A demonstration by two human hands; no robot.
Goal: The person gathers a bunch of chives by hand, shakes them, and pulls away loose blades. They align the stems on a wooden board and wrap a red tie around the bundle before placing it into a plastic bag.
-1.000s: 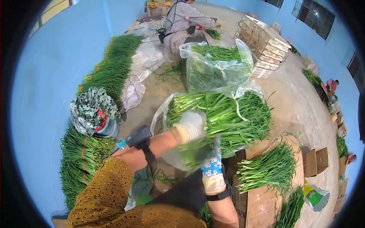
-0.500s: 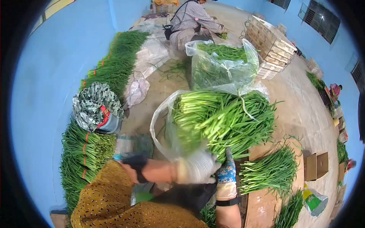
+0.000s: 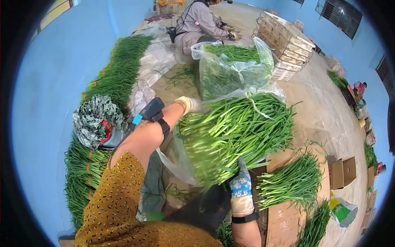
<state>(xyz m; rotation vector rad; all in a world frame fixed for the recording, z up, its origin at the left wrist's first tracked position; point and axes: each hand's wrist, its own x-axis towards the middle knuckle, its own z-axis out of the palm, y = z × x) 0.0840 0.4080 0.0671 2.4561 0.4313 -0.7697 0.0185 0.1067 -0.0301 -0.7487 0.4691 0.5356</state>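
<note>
A big heap of garlic chives (image 3: 242,127) lies in an opened clear plastic bag (image 3: 181,162), pale stems toward the lower left. My left hand (image 3: 190,105), in a white glove, is at the heap's upper left edge; its fingers are smeared by motion. My right hand (image 3: 241,183), in a blue floral glove, closes on chives at the heap's near edge, with one grey-tipped digit on top and the other fingers hidden. A smaller pile of chives (image 3: 290,181) lies on cardboard to the right of that hand.
Behind the heap stands another clear bag of chives (image 3: 230,76). Banded bunches (image 3: 119,66) line the left wall, near a bucket with a camouflage cloth (image 3: 98,119). Stacked crates (image 3: 286,39) and an open carton (image 3: 342,172) stand right. A person (image 3: 201,24) crouches at the back.
My left hand has moved up and away from my right hand, to the heap's upper left. My right hand stays at the near edge. The chives now spread lower left over the bag's rim.
</note>
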